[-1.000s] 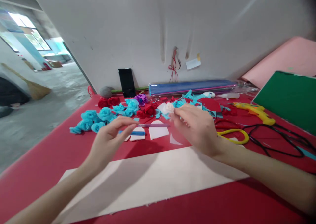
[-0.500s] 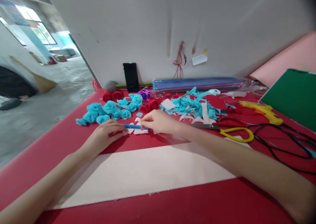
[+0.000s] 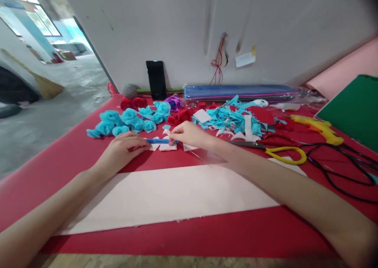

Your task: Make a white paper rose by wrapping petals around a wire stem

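- Working at the far edge of the large white sheet, I have both hands on the small pieces lying on the red worktop.
- I judge the step to be steadying a blue stick while handling a small white scrap at its right end.
- My left hand lies low and loose, palm down and fingers gently curved. Its fingertips press the stick's left end and do not grip it.
- My right hand reaches in from the right with the forearm stretched across the sheet. Its fingertips are drawn narrow in a pinch on the scrap.
- The stick lies flat across cut white pieces, just near of the blue paper roses.
- Any lift here calls for a light pinch, I think, because the paper looks thin and the loose pieces touch each other.
- Scissors lie to the right, well apart from both hands.
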